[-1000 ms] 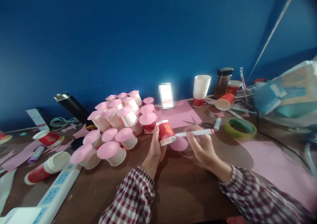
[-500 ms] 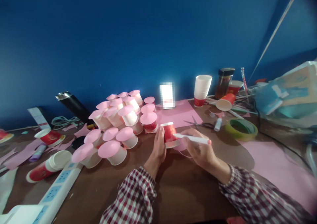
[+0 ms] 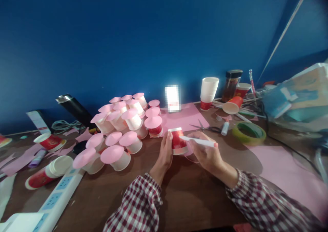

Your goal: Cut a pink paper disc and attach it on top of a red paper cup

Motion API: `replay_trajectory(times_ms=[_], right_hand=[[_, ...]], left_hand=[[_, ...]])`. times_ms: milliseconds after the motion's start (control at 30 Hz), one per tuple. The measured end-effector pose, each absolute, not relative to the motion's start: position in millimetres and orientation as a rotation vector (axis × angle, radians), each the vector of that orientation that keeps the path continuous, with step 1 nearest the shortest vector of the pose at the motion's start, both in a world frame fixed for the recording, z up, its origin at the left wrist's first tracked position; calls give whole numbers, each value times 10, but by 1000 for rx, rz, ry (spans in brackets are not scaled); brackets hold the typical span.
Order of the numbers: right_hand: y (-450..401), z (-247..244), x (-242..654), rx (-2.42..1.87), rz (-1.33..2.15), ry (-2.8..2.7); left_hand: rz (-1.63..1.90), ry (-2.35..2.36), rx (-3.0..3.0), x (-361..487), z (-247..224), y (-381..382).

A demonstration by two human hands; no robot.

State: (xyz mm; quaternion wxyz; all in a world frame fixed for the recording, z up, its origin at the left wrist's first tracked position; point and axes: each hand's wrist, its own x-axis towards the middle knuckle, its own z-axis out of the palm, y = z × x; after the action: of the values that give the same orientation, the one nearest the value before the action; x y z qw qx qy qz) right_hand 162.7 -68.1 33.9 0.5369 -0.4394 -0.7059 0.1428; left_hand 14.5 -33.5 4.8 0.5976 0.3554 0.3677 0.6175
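My left hand (image 3: 165, 153) is closed on the side of a red paper cup (image 3: 178, 143), which stands upside down on or just above the brown table; I cannot tell which. In my right hand (image 3: 208, 155) is a white pen (image 3: 201, 141) with a reddish end, its tip against the cup's red side near the top. A pink paper disc (image 3: 189, 149) shows partly behind the cup and right fingers. To the left stand several upside-down paper cups (image 3: 120, 162) topped with shallow pink paper cones (image 3: 112, 153).
Scissors (image 3: 214, 129), a glue stick (image 3: 224, 128) and a tape roll (image 3: 249, 133) lie to the right, beside pink paper (image 3: 284, 170). A stack of cups (image 3: 209, 92) stands behind. A power strip (image 3: 57, 194), more cups (image 3: 48, 172) and a black flask (image 3: 75, 110) are at left.
The red cup has tipped slightly more upright and shifted a little right. The pen tip has moved slightly up its side. Both hands keep their hold.
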Motion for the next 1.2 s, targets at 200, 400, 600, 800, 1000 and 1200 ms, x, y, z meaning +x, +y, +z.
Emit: replay_trajectory(times_ms=[200,400,600,800,1000,1200], right_hand=[[-676,358,1624,-1031,357,-1713],[-695,400,1623,-1030,333,-1746],[-696,378,1630,-1068,372,-1683],[-678,366,1622,-1038,353,-1679],[-665,373,1651,-1093,366,-1665],[-663,414,1666,-1103,386,-1679]], left_hand=[[1433,859,832,146,125,-363],[1451,897,773,156,118,-348],[1445,896,790,145,25,-317],[1433,908,759,150,30,-329],[1447,898,703,149,-1,-315],[1469,831,756,137,12,-320]])
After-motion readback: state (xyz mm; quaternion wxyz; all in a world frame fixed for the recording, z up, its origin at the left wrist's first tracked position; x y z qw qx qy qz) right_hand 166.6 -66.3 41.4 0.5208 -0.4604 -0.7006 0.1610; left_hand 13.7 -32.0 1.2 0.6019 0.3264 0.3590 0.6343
